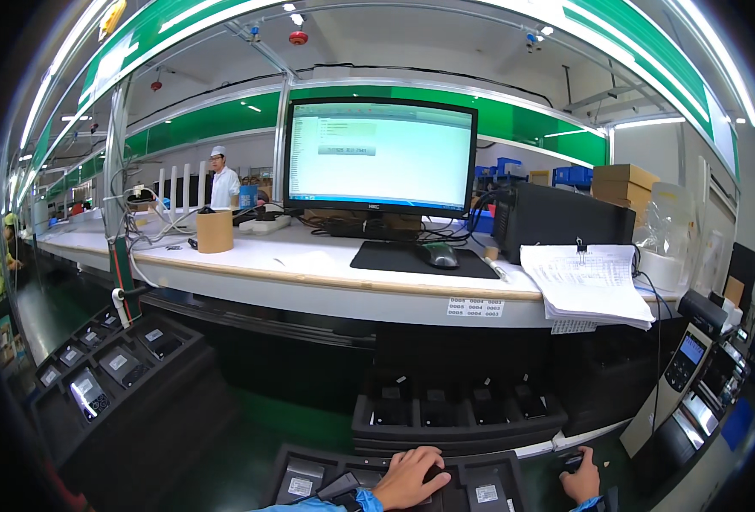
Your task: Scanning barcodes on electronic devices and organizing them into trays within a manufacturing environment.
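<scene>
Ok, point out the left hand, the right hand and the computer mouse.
Left hand [408,480]: head view, back of the hand.
Right hand [582,483]: head view, middle of the hand.
Computer mouse [439,255]: head view, top shell.

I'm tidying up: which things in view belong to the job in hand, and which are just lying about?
Seemingly the job's:
- front tray, under left hand
- dark object, in right hand

Seemingly just lying about:
- brown roll
- mouse
- papers
</scene>
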`<state>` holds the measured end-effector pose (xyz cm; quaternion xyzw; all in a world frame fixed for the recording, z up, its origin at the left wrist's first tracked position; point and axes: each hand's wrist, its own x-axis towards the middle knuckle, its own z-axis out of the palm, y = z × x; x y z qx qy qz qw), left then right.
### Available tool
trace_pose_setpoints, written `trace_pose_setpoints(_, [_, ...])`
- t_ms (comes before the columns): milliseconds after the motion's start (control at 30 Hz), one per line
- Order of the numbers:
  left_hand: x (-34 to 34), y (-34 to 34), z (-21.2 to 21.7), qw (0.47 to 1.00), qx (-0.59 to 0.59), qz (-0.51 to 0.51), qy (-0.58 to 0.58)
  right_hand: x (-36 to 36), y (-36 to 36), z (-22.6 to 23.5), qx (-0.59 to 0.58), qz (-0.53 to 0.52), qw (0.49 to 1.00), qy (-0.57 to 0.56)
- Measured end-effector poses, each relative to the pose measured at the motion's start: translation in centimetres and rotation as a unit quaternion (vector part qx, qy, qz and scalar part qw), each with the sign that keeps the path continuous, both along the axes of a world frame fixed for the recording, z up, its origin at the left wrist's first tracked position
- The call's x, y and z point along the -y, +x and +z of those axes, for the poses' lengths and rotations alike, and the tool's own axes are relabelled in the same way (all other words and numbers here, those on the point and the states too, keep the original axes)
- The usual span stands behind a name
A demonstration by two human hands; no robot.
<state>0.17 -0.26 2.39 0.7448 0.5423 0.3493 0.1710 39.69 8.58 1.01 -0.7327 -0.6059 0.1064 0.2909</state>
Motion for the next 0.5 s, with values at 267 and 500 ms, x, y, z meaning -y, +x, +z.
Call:
trace_pose_setpoints(267, [-0.24, -0.14, 0.14, 0.997, 0.07, -0.008, 0.014, 0.8, -0.36, 1.0, -0.001, 0.008, 1.0, 0.012])
trace_pose_setpoints(500, [0.12, 0.08, 0.56, 0.996, 0.082, 0.016, 0.04, 0.85, -0.7, 1.12, 0.015, 0.0, 1.0, 0.004])
